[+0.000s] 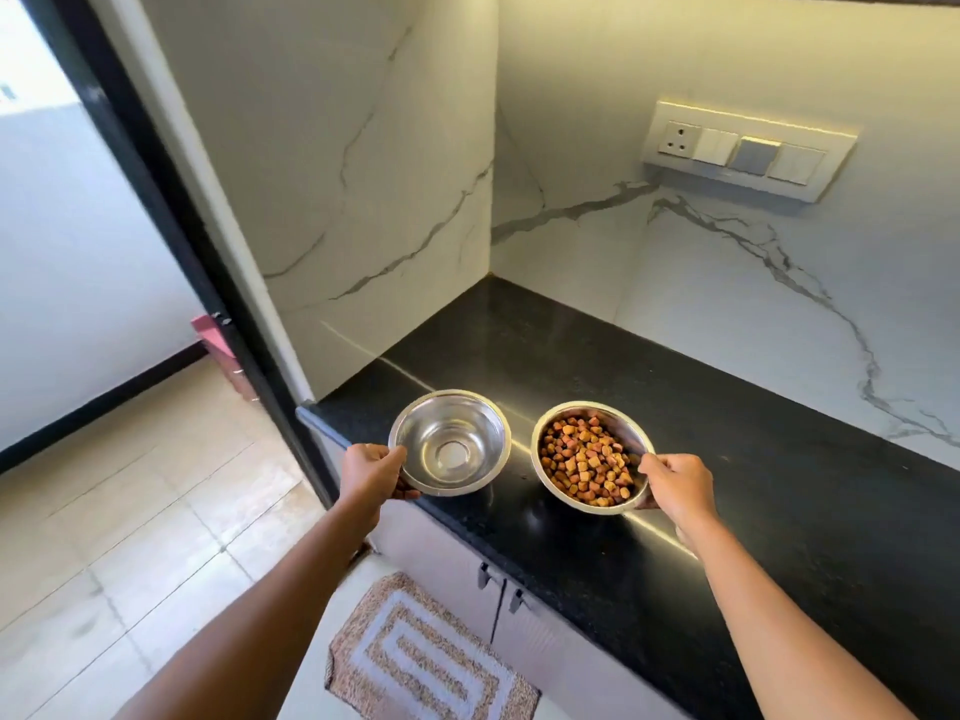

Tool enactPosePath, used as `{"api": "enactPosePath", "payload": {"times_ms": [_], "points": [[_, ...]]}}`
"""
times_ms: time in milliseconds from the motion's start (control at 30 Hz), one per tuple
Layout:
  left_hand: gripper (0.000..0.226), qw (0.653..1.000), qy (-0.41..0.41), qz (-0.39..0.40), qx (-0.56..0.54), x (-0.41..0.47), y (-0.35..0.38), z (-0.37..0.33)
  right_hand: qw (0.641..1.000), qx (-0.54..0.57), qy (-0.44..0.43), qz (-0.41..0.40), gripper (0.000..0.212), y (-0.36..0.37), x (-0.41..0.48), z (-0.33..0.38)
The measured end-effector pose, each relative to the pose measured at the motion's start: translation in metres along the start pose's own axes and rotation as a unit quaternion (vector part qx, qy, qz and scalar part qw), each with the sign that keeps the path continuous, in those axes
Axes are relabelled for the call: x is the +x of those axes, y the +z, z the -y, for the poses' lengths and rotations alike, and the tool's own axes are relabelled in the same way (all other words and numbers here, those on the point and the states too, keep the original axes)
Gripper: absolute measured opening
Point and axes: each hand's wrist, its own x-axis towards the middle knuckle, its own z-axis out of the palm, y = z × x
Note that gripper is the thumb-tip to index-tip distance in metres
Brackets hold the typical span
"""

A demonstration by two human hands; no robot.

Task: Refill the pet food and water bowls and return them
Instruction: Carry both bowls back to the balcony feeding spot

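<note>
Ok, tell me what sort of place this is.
Most likely a home kitchen: black stone counter with cabinet doors below, a socket panel on the marble-look wall, a floor mat. Left hand holds a steel bowl, right hand a kibble bowl.

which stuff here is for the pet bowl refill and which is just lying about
Job: food bowl with kibble, in the right hand; second steel bowl, in the left hand.
Lying about: black counter, floor mat, wall switch panel.
</note>
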Motion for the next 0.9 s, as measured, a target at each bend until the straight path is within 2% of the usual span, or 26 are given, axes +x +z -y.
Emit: {"api": "enactPosePath", "payload": {"times_ms": [167,267,500,667,900], "points": [[0.031,0.999,0.009,-0.043,-0.030,-0.011,-0.061,0.014,0.999,-0.016,-0.032,0.035,0.035,0.050,-0.014,0.030],[0.026,0.997,0.007,-0.065,-0.040,-0.018,-0.100,0.026,0.996,-0.022,-0.055,0.060,0.036,0.084,-0.028,0.047],[0.026,0.990,-0.015,-0.122,-0.071,-0.016,-0.202,0.060,0.985,-0.054,-0.114,0.119,0.050,0.178,-0.074,0.085],[0.025,0.983,-0.026,-0.159,-0.087,-0.010,-0.273,0.083,0.977,-0.053,-0.126,0.164,0.041,0.241,-0.108,0.108],[0.024,0.975,-0.035,-0.200,-0.095,0.000,-0.369,0.112,0.968,-0.037,-0.142,0.203,0.044,0.335,-0.163,0.147]]}}
